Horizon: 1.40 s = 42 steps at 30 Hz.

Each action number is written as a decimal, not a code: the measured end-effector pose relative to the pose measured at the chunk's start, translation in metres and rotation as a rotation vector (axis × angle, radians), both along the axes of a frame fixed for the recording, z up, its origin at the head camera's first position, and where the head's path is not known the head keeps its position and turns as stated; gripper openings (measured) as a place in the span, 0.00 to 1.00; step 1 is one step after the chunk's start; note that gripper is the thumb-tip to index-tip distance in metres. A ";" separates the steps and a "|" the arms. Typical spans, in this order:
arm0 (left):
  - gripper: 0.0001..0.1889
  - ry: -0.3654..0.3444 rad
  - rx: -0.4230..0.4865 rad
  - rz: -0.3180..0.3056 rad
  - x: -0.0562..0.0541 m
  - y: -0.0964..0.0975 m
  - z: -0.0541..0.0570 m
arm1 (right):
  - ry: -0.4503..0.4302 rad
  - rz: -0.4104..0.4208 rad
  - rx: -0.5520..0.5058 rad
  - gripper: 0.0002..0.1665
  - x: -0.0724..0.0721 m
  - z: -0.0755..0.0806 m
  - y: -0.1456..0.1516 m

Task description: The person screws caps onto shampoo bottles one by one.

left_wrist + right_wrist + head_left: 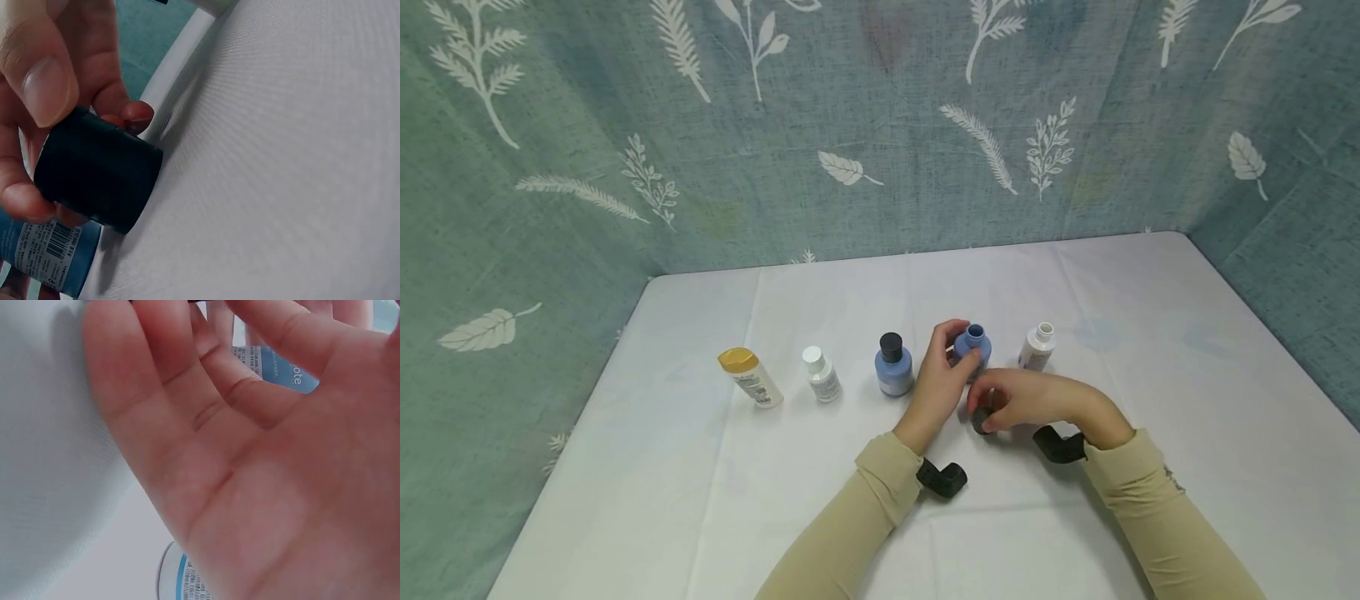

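Being gripped by the left hand (931, 377), the uncapped blue bottle (973, 343) is held over the tabletop (820, 475), and a black cap (100, 172) is pinched by the right hand (1030, 398) just beside it. Cap handling is judged to be in hand (removal or refitting cannot be told); for refitting, cap and neck would need to be aligned. The barcode label (47, 256) is revealed by the left wrist view, the open mouth only by the head view.
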<state>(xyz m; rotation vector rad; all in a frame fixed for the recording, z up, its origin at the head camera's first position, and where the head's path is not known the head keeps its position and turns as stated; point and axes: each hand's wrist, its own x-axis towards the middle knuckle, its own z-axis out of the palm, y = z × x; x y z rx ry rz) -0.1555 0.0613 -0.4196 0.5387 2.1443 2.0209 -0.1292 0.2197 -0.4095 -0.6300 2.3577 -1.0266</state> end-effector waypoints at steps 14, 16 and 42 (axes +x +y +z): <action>0.18 -0.054 -0.007 -0.021 0.001 -0.003 -0.001 | 0.036 0.030 0.046 0.14 -0.001 0.000 0.002; 0.18 -0.055 -0.008 -0.029 0.001 -0.004 -0.002 | 0.059 -0.001 0.027 0.14 -0.001 0.003 0.004; 0.16 -0.062 0.024 -0.036 -0.004 -0.005 -0.007 | 0.659 -0.515 -0.427 0.17 0.011 0.047 -0.008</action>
